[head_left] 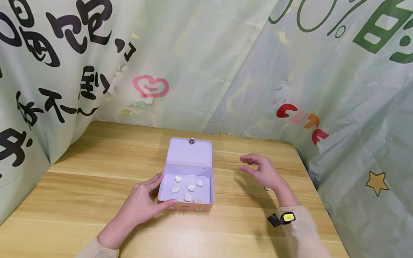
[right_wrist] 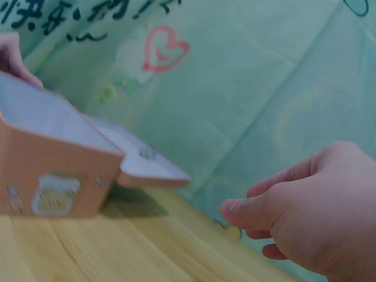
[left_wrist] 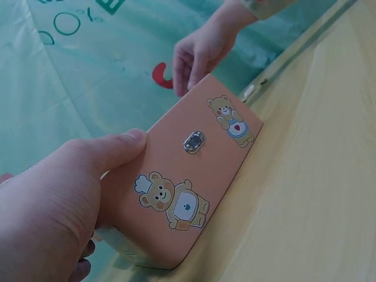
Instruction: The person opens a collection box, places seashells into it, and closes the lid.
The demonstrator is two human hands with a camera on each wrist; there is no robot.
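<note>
An orange tin box (head_left: 206, 207) with a lilac inside stands on the table, its lid (head_left: 189, 152) tipped back. Several white shells (head_left: 191, 187) and a brownish ridged one (head_left: 197, 200) lie on its floor. My left hand (head_left: 142, 200) grips the box by its left side, thumb on the front face. In the left wrist view, bear pictures and a metal catch (left_wrist: 194, 142) show on that face. To the right of the box, my right hand (head_left: 262, 172) hovers above the table with fingers loosely bent, holding nothing. A small whitish piece (head_left: 266, 188) lies by the right wrist, partly hidden.
The wooden table (head_left: 106, 165) spreads around the box. Printed curtains (head_left: 200, 64) hang behind it and along both sides, close to its edges. A black device with a yellow screen (head_left: 288, 217) sits on the right sleeve.
</note>
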